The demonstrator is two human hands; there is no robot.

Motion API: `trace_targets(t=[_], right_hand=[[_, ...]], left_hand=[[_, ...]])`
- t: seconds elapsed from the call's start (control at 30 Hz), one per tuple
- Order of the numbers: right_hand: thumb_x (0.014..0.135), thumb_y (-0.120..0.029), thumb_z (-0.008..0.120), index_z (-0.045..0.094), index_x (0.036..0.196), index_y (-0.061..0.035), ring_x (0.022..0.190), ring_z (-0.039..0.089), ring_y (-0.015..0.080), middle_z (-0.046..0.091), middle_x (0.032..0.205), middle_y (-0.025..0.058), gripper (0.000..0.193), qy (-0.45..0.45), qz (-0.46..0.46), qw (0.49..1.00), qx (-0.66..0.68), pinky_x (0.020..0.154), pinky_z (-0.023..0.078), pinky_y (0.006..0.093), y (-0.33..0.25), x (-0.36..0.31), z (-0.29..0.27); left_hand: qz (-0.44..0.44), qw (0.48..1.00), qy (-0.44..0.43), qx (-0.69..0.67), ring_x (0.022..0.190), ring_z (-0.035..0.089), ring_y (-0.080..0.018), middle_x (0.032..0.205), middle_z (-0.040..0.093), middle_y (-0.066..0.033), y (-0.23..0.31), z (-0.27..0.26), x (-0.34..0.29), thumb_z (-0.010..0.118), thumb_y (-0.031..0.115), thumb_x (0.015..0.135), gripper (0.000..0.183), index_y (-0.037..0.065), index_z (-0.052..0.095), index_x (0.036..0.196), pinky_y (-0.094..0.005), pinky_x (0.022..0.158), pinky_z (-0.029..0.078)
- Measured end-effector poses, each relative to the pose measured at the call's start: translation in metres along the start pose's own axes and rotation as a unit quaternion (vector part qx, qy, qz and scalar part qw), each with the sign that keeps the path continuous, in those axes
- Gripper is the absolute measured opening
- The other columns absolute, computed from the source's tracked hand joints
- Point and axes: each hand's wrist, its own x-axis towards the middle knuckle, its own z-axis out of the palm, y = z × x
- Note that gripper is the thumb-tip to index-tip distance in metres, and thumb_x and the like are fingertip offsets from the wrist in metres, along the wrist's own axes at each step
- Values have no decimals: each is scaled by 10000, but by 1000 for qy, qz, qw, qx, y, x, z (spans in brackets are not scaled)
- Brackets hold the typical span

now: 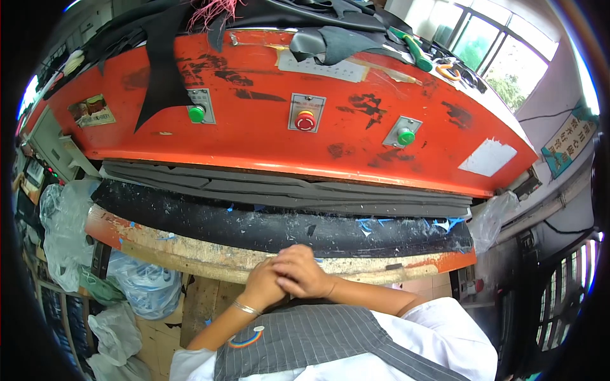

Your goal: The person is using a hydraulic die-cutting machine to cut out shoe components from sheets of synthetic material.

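My left hand (266,283) and my right hand (302,272) are clasped together at the front edge of the worn wooden bench board (210,261). The right hand lies over the left, with its fingers curled in; the left hand's fingers are mostly hidden under it. No object shows in either hand. Just beyond them stretches a black work surface (279,227), scuffed and dusted with white marks. Blue scraps (450,225) and a small dark scrap (311,230) lie on it. Behind it, a long stack of grey sheets (273,192) lies beneath the red machine beam (254,143).
The beam carries two green buttons (197,113) (405,136) and a red stop button (305,120). Black sheet material (162,70) hangs over it, beside a green-handled tool (419,56). Plastic bags (145,284) sit at the lower left; another bag (494,219) hangs at the right end.
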Motion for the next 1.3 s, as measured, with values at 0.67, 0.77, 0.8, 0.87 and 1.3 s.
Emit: trace_targets(t=[0.67,0.77,0.8,0.87,1.3], right_hand=[[755,-267,720,561,1173,-38,1022,562,328,585,1055,152,502,-170,248,917,-260,872,462,430,-23,-57,-29],[689,-192,722,596,1057,-33,969,584,313,593,980,140,420,-119,290,899,-306,817,484,421,-7,-47,3],[679,-178,730,600,1038,-30,967,581,314,591,977,140,409,-74,275,908,-307,820,485,424,-1,-46,9],[648,-163,767,609,1020,-26,978,578,316,594,987,142,427,-48,276,912,-300,837,489,426,6,-43,5],[708,-129,705,691,879,-59,979,624,324,658,979,154,184,-124,312,897,-288,848,523,428,20,-31,-2]], left_hand=[[20,970,16,242,971,589,-309,993,653,-106,9,-16,2,569,280,876,265,110,682,1044,-444,876,416],[-10,961,13,277,976,590,-306,1019,648,-95,-11,-19,1,551,274,885,253,131,680,1050,-451,883,414],[-9,961,28,276,957,585,-319,986,638,-108,-20,-17,1,550,279,889,226,124,675,996,-469,854,420],[-12,952,30,304,934,567,-356,929,613,-143,-29,-11,16,521,281,908,230,91,650,919,-504,811,422],[-58,972,3,226,912,590,-385,907,639,-198,-27,-11,27,604,423,831,404,28,679,866,-486,838,450]])
